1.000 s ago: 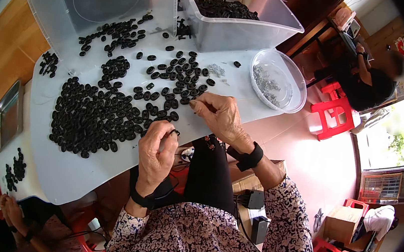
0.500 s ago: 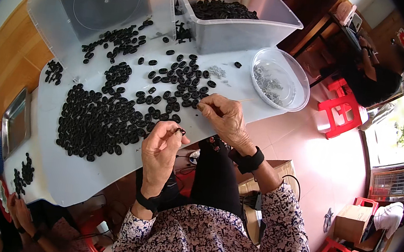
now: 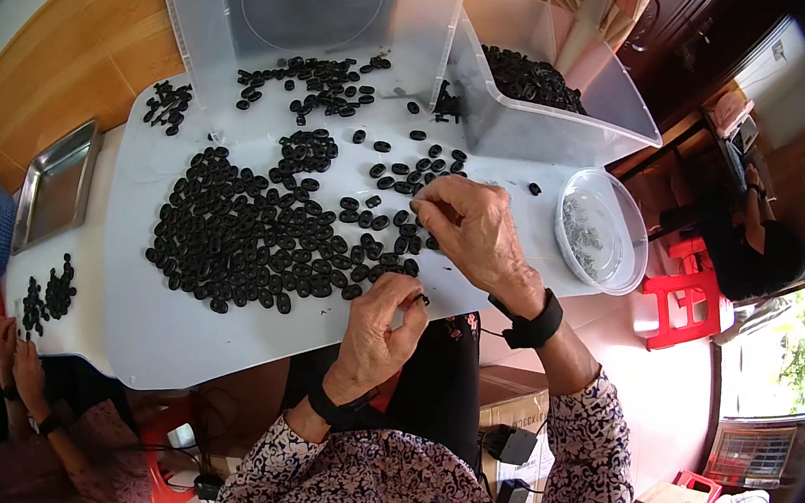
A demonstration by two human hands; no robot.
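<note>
Hands (image 3: 376,339), left pinching black piece (image 3: 423,300), tip jutting rightward, long axis hidden, right's hold unclear

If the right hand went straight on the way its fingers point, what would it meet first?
Probably the loose black oval pieces on the white table, just left of the right hand; its height above them is unclear.

Small black piece (image 3: 423,299) in left grip (image 3: 380,329); black ovals (image 3: 214,233) heaped.
</note>
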